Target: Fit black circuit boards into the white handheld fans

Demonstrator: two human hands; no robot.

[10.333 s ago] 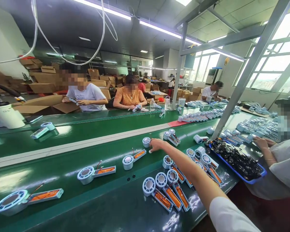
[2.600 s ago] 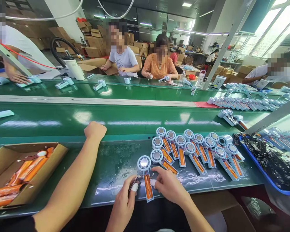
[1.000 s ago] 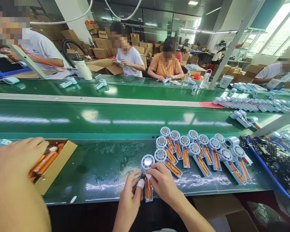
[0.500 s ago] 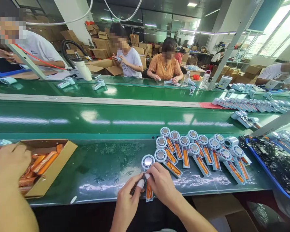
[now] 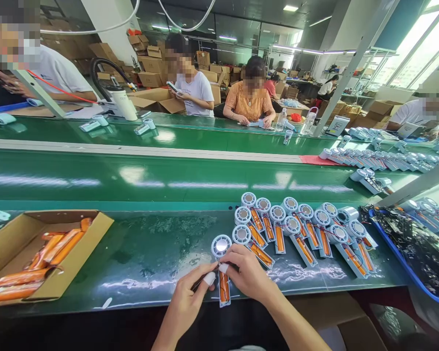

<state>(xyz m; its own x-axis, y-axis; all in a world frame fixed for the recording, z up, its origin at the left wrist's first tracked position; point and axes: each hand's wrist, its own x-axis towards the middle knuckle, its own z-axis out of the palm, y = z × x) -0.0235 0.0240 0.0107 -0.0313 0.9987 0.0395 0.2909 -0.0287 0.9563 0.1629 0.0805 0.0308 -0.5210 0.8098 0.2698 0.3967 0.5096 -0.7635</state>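
A light-blue handheld fan housing [image 5: 221, 244] lies on the near bench, its round head away from me and an orange battery [image 5: 224, 288] in its open handle. Over its neck, my left hand [image 5: 193, 287] and my right hand [image 5: 247, 268] meet with pinched fingertips, white covers on some of them. Whatever is between the fingertips is too small and hidden to make out; thin wires are likely there. To the right lie several similar fan housings [image 5: 291, 225] with orange batteries and red wires.
A cardboard box [image 5: 91, 248] with orange batteries stands at the left. On the right is a blue tray [image 5: 398, 265] of black parts. Beyond the bench runs a green conveyor [image 5: 190, 170], with people working on its far side. A metal post [image 5: 417, 180] slants at the right.
Another person's arm, over the battery box before, has left the view. My hands stay at the fan's neck with small finger movements. Across the conveyor, people's hands have shifted.
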